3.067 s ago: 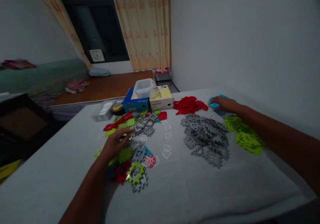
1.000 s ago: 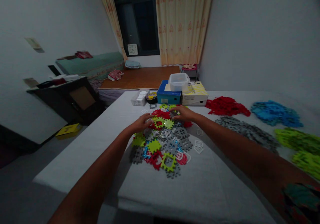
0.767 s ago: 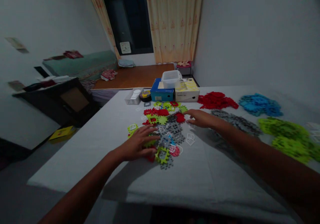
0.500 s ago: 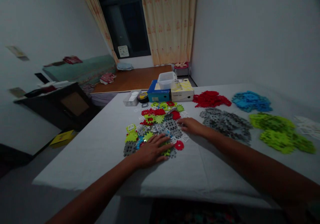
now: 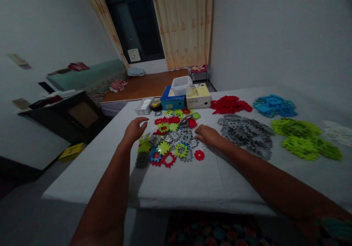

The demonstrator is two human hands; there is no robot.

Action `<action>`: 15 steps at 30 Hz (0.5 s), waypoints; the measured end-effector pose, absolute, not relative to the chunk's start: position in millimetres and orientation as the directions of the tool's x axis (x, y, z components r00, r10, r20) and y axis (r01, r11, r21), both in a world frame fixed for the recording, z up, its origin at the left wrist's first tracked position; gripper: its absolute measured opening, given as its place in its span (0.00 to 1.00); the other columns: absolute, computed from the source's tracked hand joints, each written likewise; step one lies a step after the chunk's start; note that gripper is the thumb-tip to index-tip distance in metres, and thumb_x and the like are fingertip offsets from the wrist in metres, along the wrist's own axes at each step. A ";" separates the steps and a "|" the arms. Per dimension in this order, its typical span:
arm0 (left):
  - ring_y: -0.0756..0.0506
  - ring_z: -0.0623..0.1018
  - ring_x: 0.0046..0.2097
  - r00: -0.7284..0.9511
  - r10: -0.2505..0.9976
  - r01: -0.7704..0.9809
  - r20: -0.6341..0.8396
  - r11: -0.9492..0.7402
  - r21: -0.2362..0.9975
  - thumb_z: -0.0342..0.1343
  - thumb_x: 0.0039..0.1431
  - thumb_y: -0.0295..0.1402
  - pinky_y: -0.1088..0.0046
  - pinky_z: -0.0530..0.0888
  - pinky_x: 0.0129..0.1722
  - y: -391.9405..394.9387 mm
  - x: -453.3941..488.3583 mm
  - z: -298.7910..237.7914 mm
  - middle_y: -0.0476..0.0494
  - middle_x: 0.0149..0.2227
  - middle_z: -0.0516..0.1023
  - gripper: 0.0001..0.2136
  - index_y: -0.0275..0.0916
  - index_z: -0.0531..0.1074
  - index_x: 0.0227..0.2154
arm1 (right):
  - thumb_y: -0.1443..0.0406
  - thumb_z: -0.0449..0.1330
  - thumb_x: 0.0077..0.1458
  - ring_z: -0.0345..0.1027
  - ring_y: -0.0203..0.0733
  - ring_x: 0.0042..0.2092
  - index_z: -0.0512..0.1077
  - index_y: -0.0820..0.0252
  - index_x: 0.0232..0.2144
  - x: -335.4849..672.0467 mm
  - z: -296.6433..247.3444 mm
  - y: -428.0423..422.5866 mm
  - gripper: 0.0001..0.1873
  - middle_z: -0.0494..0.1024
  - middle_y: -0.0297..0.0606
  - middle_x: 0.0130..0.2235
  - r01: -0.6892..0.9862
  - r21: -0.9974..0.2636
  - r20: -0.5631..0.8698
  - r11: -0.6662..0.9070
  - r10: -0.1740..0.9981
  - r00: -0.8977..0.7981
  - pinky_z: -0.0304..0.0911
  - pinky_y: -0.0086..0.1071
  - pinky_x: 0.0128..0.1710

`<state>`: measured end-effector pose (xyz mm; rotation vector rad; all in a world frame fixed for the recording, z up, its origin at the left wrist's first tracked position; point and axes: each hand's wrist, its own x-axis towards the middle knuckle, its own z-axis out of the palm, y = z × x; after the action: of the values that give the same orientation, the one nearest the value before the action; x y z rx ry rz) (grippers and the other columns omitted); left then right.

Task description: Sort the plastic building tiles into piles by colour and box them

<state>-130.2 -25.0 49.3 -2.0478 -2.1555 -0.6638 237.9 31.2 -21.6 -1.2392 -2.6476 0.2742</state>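
Note:
A mixed heap of flat toothed plastic tiles (image 5: 172,139) in red, lime, grey, blue and white lies on a grey-covered table (image 5: 192,180). My left hand (image 5: 134,128) hovers over the heap's left edge, fingers curled loosely and apart, with nothing seen in it. My right hand (image 5: 207,135) rests palm down on the heap's right edge, fingers stretched over small white and grey tiles. To the right lie sorted piles: red (image 5: 230,104), grey (image 5: 247,131), blue (image 5: 273,106) and lime (image 5: 302,138).
A blue box (image 5: 172,101), a yellow-white box (image 5: 198,95) and a clear tub (image 5: 180,85) stand at the table's far edge, with a small clear case (image 5: 143,106) beside them. White tiles (image 5: 337,132) lie far right. A dark cabinet (image 5: 66,117) stands left, a bed behind.
My left hand lifted off the near tiles and moved left and further away. The right hand stayed on the heap's right edge. The tiles near the front are spread out more.

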 end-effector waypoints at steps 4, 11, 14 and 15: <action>0.40 0.80 0.46 -0.260 0.921 0.922 0.289 0.148 0.357 0.49 0.57 0.39 0.65 0.74 0.49 -13.6 -151.6 20.7 0.41 0.47 0.82 0.19 0.40 0.79 0.46 | 0.64 0.63 0.57 0.71 0.46 0.48 0.75 0.61 0.46 239.3 -26.0 30.7 0.14 0.76 0.46 0.47 0.734 -0.377 0.108 0.565 0.814 -0.570 0.61 0.32 0.46; 0.41 0.80 0.47 -0.362 0.910 0.857 0.202 0.239 0.457 0.50 0.58 0.38 0.69 0.74 0.47 -21.5 -155.5 -14.9 0.41 0.48 0.82 0.20 0.39 0.79 0.48 | 0.67 0.69 0.49 0.70 0.42 0.42 0.75 0.62 0.47 239.5 -27.0 36.5 0.20 0.76 0.42 0.42 0.720 -0.500 0.106 0.481 0.859 -0.500 0.60 0.31 0.40; 0.40 0.81 0.46 -0.374 0.899 0.871 0.226 0.258 0.418 0.50 0.59 0.40 0.69 0.76 0.43 -23.5 -156.7 -12.4 0.42 0.48 0.82 0.19 0.42 0.79 0.48 | 0.73 0.68 0.47 0.68 0.37 0.37 0.77 0.61 0.41 240.7 -17.8 32.4 0.16 0.76 0.36 0.36 0.627 -0.580 0.175 0.520 0.831 -0.527 0.60 0.28 0.37; 0.40 0.81 0.45 -0.372 0.898 0.882 0.235 0.263 0.392 0.50 0.59 0.40 0.69 0.76 0.42 -23.8 -157.7 -11.0 0.41 0.48 0.82 0.19 0.42 0.79 0.48 | 0.74 0.67 0.48 0.68 0.36 0.36 0.77 0.61 0.38 242.7 -11.6 28.9 0.13 0.75 0.34 0.34 0.584 -0.605 0.211 0.541 0.817 -0.537 0.60 0.27 0.37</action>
<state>-157.7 -23.8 -11.0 -1.7787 -2.5237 -0.7447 242.7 28.9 -11.6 -1.1348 -2.3047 0.6540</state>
